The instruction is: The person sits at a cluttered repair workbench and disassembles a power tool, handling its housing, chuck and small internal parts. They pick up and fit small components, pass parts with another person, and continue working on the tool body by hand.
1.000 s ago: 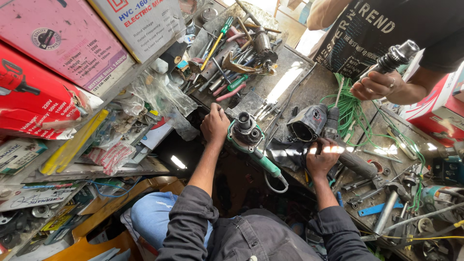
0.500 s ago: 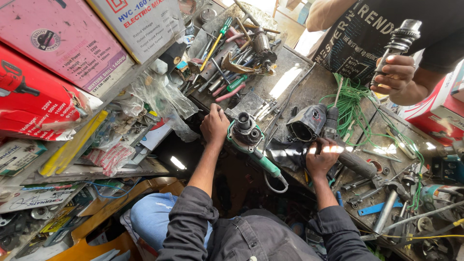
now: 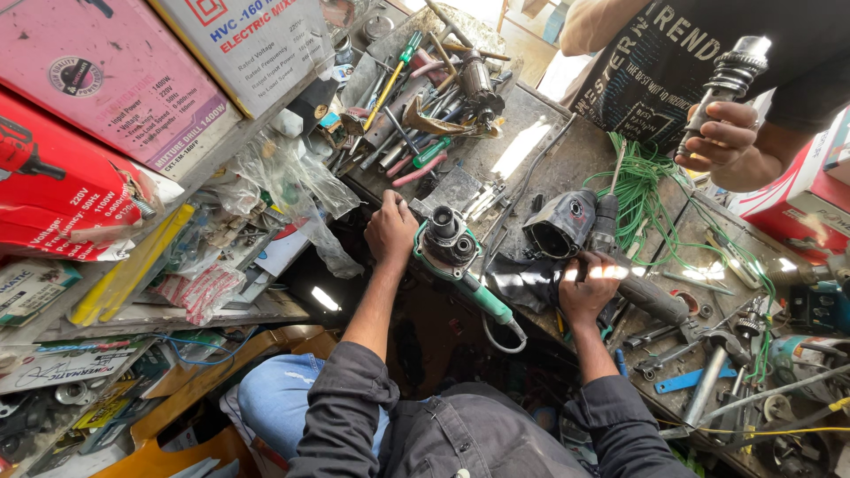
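Daylight from top, glare patch on workbench (image 3: 522,146), dim recess below, wide-angle bending at edges, focus sharp.

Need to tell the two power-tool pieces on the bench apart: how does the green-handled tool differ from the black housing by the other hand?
The green tool has a green handle and a cord; the black housing is a dark shell with an open mouth. The left hand rests against the green tool; the right hand sits just below the black housing. The green tool shows metal gear parts on top; the housing looks hollow. Both lie on the cluttered bench.

Green-bodied power tool (image 3: 460,261), gear head open, lying on workbench (image 3: 549,133)
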Demonstrator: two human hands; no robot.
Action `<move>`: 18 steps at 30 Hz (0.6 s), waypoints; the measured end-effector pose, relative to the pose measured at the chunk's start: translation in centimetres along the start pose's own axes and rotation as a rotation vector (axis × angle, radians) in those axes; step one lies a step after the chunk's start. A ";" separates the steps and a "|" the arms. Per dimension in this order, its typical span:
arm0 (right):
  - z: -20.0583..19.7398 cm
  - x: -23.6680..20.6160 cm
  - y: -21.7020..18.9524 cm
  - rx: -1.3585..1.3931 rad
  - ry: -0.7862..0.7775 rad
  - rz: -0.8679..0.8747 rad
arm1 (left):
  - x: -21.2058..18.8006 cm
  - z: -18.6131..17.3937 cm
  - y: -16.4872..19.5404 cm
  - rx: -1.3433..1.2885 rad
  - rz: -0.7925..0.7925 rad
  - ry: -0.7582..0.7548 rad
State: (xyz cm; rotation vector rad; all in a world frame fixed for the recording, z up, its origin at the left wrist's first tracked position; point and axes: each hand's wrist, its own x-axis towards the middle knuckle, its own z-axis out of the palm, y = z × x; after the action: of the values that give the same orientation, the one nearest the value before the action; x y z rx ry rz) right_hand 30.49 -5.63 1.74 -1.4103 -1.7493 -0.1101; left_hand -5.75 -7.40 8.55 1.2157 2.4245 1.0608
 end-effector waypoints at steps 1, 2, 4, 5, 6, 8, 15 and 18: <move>0.0 0.0 0.0 0.003 -0.003 0.005 | 0.0 0.0 0.0 0.001 0.001 0.000; 0.0 0.0 -0.1 0.007 -0.006 0.009 | 0.0 0.0 0.0 0.002 0.003 0.001; -0.2 0.1 -0.1 0.010 -0.011 0.014 | 0.0 0.1 0.1 0.009 -0.003 -0.002; -0.2 0.1 -0.1 0.011 -0.012 0.018 | 0.0 0.1 0.1 0.013 -0.004 -0.003; -0.2 0.0 -0.1 0.011 -0.012 0.018 | 0.0 0.1 0.1 0.012 -0.006 -0.005; -0.3 0.0 -0.2 0.011 -0.012 0.019 | -0.1 0.1 0.1 0.009 -0.010 -0.009; -0.3 0.0 -0.2 0.024 0.000 0.016 | -0.2 -0.1 0.2 -0.001 -0.003 0.002; -0.2 0.0 -0.1 0.014 -0.002 0.009 | -0.1 -0.1 0.2 0.001 -0.003 0.002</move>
State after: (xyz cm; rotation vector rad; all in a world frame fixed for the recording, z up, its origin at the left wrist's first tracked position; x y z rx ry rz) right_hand 30.50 -5.76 1.91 -1.4087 -1.7415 -0.0915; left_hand -5.58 -7.48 8.79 1.2113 2.4275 1.0606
